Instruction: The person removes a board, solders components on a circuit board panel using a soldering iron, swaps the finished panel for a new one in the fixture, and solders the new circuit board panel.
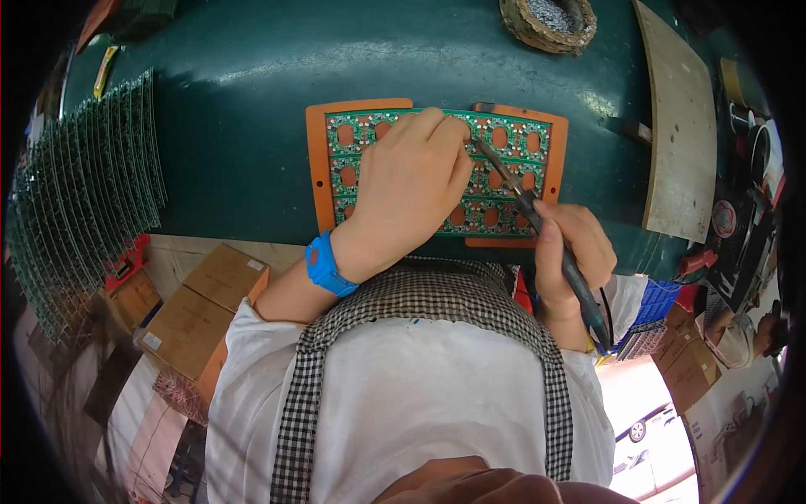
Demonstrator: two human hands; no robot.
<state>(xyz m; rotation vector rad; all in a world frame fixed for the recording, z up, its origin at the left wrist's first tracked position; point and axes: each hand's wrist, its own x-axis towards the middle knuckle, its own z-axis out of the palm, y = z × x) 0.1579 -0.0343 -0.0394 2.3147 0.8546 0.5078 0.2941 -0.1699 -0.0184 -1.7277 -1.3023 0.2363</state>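
Note:
A green circuit board panel [457, 195] with rows of oval cut-outs lies in an orange frame [322, 181] on the table. My right hand [579, 256] grips a soldering iron [526, 202] by its dark handle; the tip points down at the panel's upper middle. Over the panel's left and centre reaches my left hand [416, 168], its wrist in a blue band [327, 265]. Its fingers are bent and closed together near the iron's tip. Whatever they pinch is hidden beneath them.
Several green boards [92, 185] stand in a dense row at the table's left. A round basket-like bowl [550, 23] of grey bits sits at the far edge. A pale wooden board [678, 126] lies on the right. Cardboard boxes [197, 311] are below left.

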